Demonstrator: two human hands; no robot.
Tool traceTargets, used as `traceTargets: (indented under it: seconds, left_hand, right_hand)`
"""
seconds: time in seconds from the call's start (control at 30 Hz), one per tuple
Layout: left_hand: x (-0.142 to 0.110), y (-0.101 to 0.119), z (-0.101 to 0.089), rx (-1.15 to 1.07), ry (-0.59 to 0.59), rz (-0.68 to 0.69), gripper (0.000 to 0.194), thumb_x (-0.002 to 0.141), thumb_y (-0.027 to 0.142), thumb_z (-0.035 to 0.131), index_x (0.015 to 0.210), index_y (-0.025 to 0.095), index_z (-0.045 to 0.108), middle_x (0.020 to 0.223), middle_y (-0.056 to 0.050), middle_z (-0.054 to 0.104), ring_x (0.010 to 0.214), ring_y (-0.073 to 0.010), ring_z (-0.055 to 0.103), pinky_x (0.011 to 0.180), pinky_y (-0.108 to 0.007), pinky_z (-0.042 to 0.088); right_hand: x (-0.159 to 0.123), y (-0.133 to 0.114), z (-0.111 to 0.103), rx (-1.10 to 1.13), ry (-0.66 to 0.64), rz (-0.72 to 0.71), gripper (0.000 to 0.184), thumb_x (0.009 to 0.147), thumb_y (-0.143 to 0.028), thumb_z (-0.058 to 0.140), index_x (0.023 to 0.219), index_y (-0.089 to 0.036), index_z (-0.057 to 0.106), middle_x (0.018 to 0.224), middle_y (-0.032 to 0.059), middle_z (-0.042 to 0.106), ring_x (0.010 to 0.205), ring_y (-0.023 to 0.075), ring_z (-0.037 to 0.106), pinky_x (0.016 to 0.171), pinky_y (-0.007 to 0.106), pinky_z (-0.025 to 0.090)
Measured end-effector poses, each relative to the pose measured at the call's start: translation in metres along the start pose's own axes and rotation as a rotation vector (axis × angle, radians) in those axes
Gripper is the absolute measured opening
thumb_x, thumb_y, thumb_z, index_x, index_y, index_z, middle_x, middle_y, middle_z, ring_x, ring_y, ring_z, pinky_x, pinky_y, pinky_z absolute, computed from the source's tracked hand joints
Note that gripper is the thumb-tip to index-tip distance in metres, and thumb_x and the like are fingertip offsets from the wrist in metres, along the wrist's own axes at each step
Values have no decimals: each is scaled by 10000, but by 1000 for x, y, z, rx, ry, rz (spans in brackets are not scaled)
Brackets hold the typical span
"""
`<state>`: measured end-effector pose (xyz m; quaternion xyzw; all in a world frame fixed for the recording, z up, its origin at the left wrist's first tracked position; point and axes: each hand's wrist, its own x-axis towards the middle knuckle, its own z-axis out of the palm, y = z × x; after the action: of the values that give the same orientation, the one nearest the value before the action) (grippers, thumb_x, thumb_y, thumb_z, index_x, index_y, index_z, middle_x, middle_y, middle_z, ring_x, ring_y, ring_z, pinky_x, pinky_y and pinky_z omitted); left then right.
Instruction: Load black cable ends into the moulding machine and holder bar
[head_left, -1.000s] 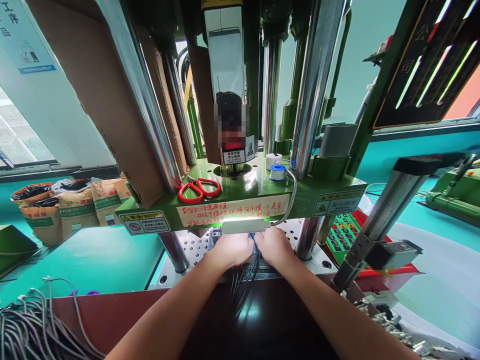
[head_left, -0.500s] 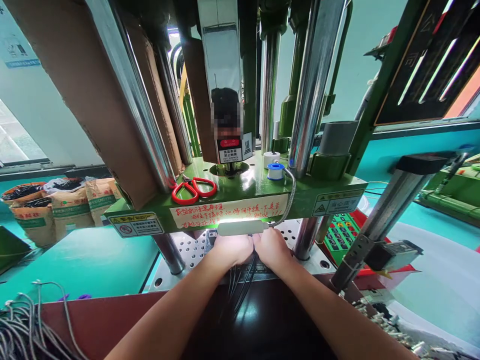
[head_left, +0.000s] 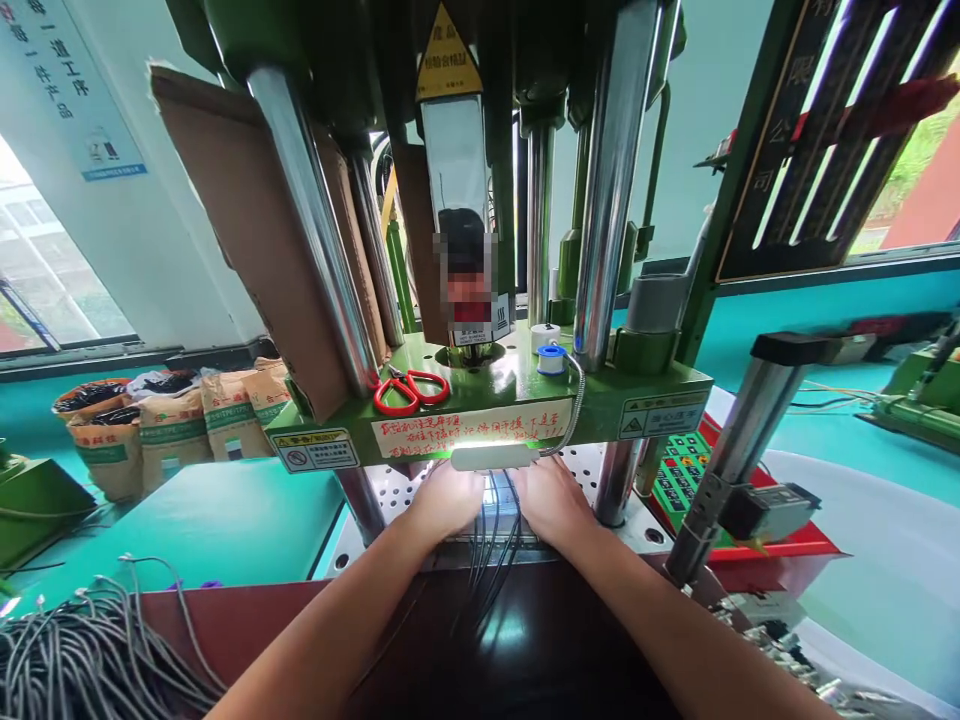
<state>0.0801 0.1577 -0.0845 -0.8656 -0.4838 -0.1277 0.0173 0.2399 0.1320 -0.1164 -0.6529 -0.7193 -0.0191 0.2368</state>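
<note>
Black cables (head_left: 513,548): below green press crossbeam (head_left: 487,388), trailing from metal block (head_left: 502,505) over dark glossy surface (head_left: 540,640). Perforated plate (head_left: 637,535) around block. Left hand (head_left: 448,497) at block's left side, right hand (head_left: 556,500) at right, cables between; grip of each, clenched or loose, cannot tell, fingertips partly hidden. Paper strip (head_left: 420,427), red handwriting, on beam front. White light bar (head_left: 491,459) along beam's lower edge. Red-handled tool (head_left: 411,390) atop beam, left; smaller blue-and-white spool (head_left: 551,361), right.
</note>
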Motion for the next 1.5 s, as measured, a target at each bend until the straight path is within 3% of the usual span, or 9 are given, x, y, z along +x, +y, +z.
traceTargets:
  seconds: [0.23, 0.43, 0.67, 0.9, 1.07, 1.23, 1.4, 1.5]
  left_hand:
    - [-32, -4, 7, -23, 51, 22, 360, 873, 176, 376, 1167, 162, 582, 1230, -95, 615, 1129, -218, 543, 1034, -372, 391]
    - [-29, 4, 10, -31, 54, -33, 370, 881, 211, 386, 1185, 164, 592, 1209, -90, 633, 1148, -231, 537, 1057, -390, 364]
    - [-23, 8, 11, -40, 40, -84, 400, 904, 286, 385, 1248, 167, 554, 1286, -104, 597, 1218, -244, 496, 1082, -404, 336]
    - [-16, 6, 15, -30, 24, -106, 410, 893, 291, 410, 1267, 180, 532, 1322, -105, 575, 1232, -262, 492, 1109, -458, 292]
    - [-10, 2, 16, 13, 2, -68, 375, 905, 253, 364, 1195, 154, 579, 1297, -115, 594, 1219, -234, 509, 1098, -425, 309]
    - [-16, 1, 10, 55, 8, -82, 408, 903, 237, 342, 1226, 122, 565, 1303, -144, 586, 1235, -248, 501, 1107, -470, 285]
    - [-25, 6, 15, 52, -7, -88, 496, 903, 269, 342, 1365, 123, 450, 1398, -137, 507, 1306, -268, 429, 1142, -514, 217]
    - [-22, 7, 19, 43, -16, -105, 476, 911, 291, 330, 1329, 129, 489, 1382, -137, 523, 1281, -280, 451, 1133, -537, 225]
  right_hand:
    - [-6, -11, 3, 37, 8, -144, 332, 966, -347, 407, 1112, -179, 653, 1155, 103, 643, 1118, 246, 532, 1018, 361, 368]
    - [-9, -15, 3, 15, 18, -189, 335, 973, -318, 381, 1162, -203, 633, 1195, 89, 630, 1169, 257, 504, 1088, 413, 283]
    - [-6, -17, 4, -55, 12, -175, 342, 973, -317, 361, 1071, -190, 663, 1083, 119, 666, 1098, 271, 542, 1036, 425, 312]
    - [-2, -15, 4, -39, -16, -163, 346, 971, -308, 357, 1115, -203, 653, 1161, 102, 650, 1151, 262, 520, 1047, 415, 302]
    - [1, -17, 1, -30, -18, -163, 352, 972, -281, 349, 1127, -204, 656, 1184, 102, 646, 1178, 266, 514, 1059, 444, 292]
    - [0, -19, 2, -30, -11, -170, 383, 976, -307, 347, 1191, -189, 640, 1216, 121, 639, 1190, 263, 524, 1070, 453, 297]
    - [-3, -17, 14, -22, -23, -166, 429, 979, -317, 332, 1297, -155, 570, 1297, 135, 589, 1253, 253, 475, 1106, 448, 251]
    - [-3, -15, 16, -20, -34, -173, 416, 975, -307, 332, 1287, -175, 574, 1287, 126, 594, 1255, 239, 467, 1117, 440, 220]
